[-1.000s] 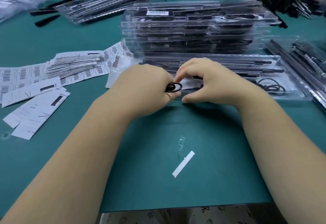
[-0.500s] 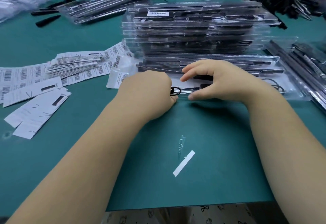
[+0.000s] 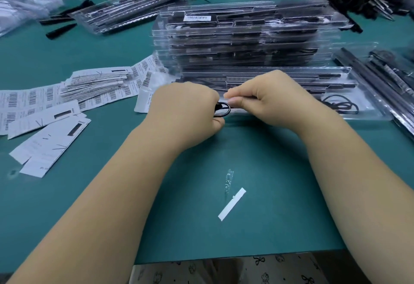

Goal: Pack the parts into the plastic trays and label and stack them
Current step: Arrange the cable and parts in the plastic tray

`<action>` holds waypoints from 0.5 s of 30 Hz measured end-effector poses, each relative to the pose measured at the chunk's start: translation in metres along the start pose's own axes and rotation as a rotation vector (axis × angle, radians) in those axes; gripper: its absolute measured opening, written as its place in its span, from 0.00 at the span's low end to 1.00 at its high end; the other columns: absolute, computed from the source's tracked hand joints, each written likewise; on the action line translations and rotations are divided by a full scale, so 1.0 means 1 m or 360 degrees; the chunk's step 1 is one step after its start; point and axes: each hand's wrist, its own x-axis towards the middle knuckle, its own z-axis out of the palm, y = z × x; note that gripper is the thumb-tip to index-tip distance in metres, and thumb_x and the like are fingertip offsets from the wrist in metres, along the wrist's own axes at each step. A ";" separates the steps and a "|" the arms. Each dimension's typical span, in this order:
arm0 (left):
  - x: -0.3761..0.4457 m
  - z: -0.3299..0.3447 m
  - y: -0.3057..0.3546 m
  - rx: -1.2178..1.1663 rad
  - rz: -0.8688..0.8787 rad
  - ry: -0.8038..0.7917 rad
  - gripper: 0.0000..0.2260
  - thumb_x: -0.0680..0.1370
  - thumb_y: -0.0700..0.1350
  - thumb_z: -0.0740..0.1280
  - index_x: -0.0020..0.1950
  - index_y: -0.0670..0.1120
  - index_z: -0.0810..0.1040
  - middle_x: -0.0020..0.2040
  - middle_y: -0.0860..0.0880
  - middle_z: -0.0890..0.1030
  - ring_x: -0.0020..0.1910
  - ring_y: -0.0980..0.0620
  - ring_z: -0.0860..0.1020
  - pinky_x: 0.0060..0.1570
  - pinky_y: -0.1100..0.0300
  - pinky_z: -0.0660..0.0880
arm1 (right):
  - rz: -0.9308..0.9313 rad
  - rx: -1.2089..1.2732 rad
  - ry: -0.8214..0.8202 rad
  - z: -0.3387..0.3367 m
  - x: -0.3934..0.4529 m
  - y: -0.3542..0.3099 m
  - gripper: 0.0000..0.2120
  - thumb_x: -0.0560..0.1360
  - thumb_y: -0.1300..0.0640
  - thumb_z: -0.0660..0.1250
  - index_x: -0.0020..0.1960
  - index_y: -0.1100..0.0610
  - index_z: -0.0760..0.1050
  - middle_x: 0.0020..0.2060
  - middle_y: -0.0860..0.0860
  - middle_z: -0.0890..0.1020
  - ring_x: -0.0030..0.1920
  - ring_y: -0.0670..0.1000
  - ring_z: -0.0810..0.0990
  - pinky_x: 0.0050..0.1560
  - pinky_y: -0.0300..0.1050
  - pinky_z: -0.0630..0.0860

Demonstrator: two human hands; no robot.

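A clear plastic tray (image 3: pixel 367 95) with long black parts and a coiled black cord lies on the green table in front of me. My left hand (image 3: pixel 186 113) grips a small black rubber loop (image 3: pixel 223 109) at the tray's near edge. My right hand (image 3: pixel 268 102) pinches the same loop from the other side, its fingertips curled together. Behind stands a tall stack of packed clear trays (image 3: pixel 246 37) with a barcode label (image 3: pixel 197 18) on top.
Sheets of barcode labels (image 3: pixel 29 98) and white cards (image 3: pixel 51 142) lie at the left. A white strip (image 3: pixel 231 204) and a clear scrap (image 3: pixel 229 179) lie near me. More black parts (image 3: pixel 367 3) and trays (image 3: pixel 125 12) sit at the back and right.
My right hand's fingers have closed from spread over the tray to a pinch on the loop. The left hand stays on the loop at the tray's near edge.
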 end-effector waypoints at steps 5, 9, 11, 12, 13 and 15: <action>-0.010 -0.008 0.001 -0.0411 0.0013 -0.0170 0.19 0.73 0.56 0.44 0.49 0.47 0.68 0.43 0.50 0.72 0.43 0.46 0.70 0.35 0.54 0.62 | 0.0089 0.0112 0.0146 0.000 0.002 0.001 0.10 0.78 0.52 0.64 0.54 0.52 0.82 0.49 0.49 0.85 0.53 0.51 0.79 0.56 0.49 0.73; -0.003 0.000 -0.004 -0.0494 0.0077 -0.0151 0.16 0.79 0.46 0.51 0.60 0.42 0.71 0.54 0.43 0.71 0.53 0.43 0.68 0.54 0.50 0.65 | 0.0197 0.0339 0.0203 -0.001 0.003 0.005 0.09 0.77 0.51 0.66 0.52 0.51 0.83 0.45 0.49 0.85 0.51 0.50 0.80 0.55 0.51 0.75; 0.002 0.011 -0.009 -0.0438 0.0186 0.0044 0.14 0.80 0.39 0.55 0.63 0.40 0.74 0.53 0.40 0.72 0.53 0.41 0.69 0.54 0.46 0.66 | 0.0202 0.0373 0.0225 -0.001 0.003 0.007 0.09 0.77 0.51 0.66 0.51 0.52 0.84 0.44 0.50 0.85 0.50 0.50 0.80 0.54 0.51 0.75; 0.004 0.015 -0.011 -0.0453 0.0249 0.0143 0.14 0.79 0.36 0.58 0.62 0.39 0.76 0.51 0.38 0.73 0.51 0.40 0.70 0.51 0.44 0.68 | 0.0208 0.0404 0.0242 -0.001 0.003 0.009 0.09 0.77 0.52 0.67 0.50 0.53 0.84 0.44 0.51 0.85 0.49 0.51 0.81 0.54 0.52 0.75; 0.004 0.018 -0.012 -0.0474 0.0296 0.0209 0.14 0.77 0.33 0.60 0.61 0.37 0.77 0.48 0.37 0.74 0.49 0.40 0.71 0.48 0.44 0.70 | 0.0219 0.0444 0.0256 -0.003 0.003 0.010 0.09 0.77 0.52 0.67 0.49 0.54 0.84 0.43 0.52 0.85 0.48 0.52 0.81 0.53 0.52 0.76; 0.004 0.022 -0.011 -0.0509 0.0339 0.0322 0.14 0.74 0.29 0.62 0.59 0.35 0.79 0.44 0.36 0.76 0.45 0.38 0.74 0.43 0.45 0.72 | 0.0240 0.0525 0.0270 -0.005 0.003 0.014 0.09 0.77 0.52 0.67 0.48 0.56 0.84 0.42 0.56 0.85 0.48 0.55 0.80 0.51 0.54 0.76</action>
